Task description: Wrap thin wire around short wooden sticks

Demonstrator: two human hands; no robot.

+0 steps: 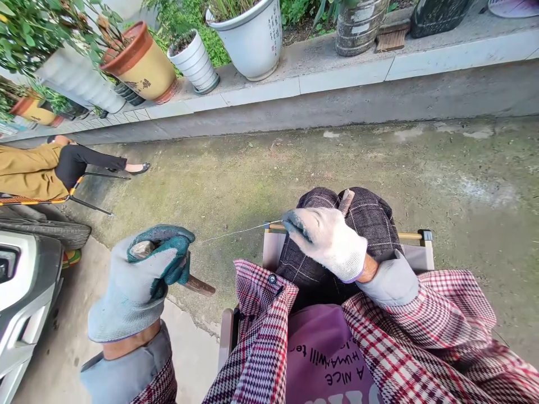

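Note:
My left hand point(143, 275), in a grey and green work glove, is closed around a dark wooden handle point(199, 285) that sticks out below the fist. My right hand point(326, 241), in a white glove with grey-coated fingertips, grips a second wooden handle point(346, 202) above my lap. A thin pale thread or wire point(240, 231) runs from my right fingertips towards my left hand. My plaid trousers point(337, 210) lie under my right hand. The handles' ends are partly hidden by the gloves.
I sit on a folding chair point(415, 238) on mossy concrete. A seated person point(50, 174) in a mustard top and black trousers is at the left. A white car point(25, 292) and a tyre point(46, 231) stand lower left. Potted plants point(248, 36) line a raised ledge ahead.

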